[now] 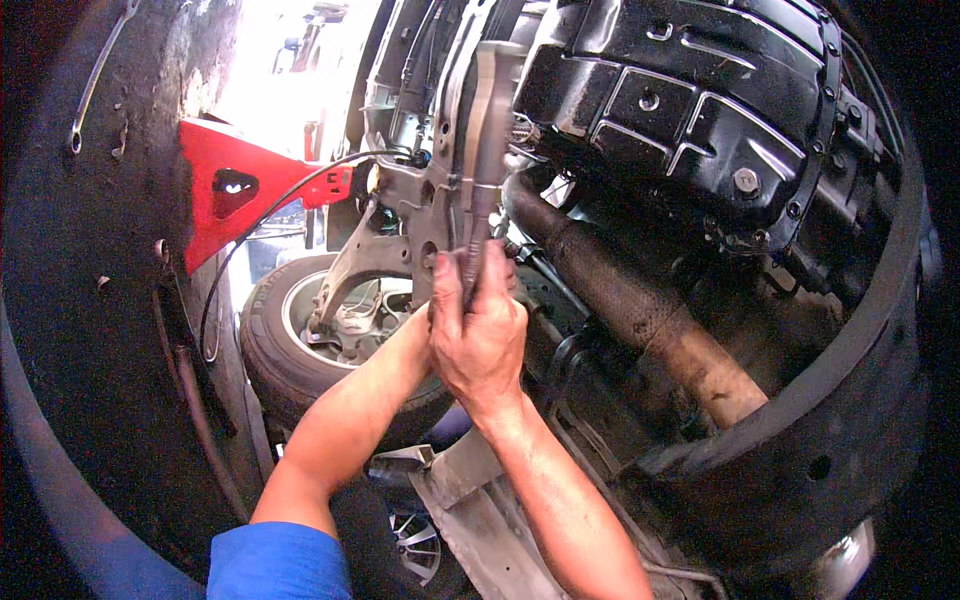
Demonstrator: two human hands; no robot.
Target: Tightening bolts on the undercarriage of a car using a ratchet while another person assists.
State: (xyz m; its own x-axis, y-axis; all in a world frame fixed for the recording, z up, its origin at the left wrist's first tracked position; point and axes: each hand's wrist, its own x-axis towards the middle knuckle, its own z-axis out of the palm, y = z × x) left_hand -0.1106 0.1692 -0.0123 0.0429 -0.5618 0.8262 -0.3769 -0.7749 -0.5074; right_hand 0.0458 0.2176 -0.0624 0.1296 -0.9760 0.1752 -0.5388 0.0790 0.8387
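Both my hands are wrapped around the lower end of a long grey metal tool handle (487,140) that rises toward the car's underside. My right hand (482,335) is in front, its back to the camera, thumb along the handle. Behind it, my left hand (419,338) is mostly hidden and grips the same handle. The handle's upper end reaches a fitting next to the black ribbed engine cover (690,100). A grey suspension arm (365,255) sits just left of my hands.
A rusty exhaust pipe (640,310) runs diagonally right of my hands. A wheel with its tyre (280,345) lies on the left below a red lift arm (225,190). A black cable (265,215) loops past. A wrench (95,75) shows at the upper left.
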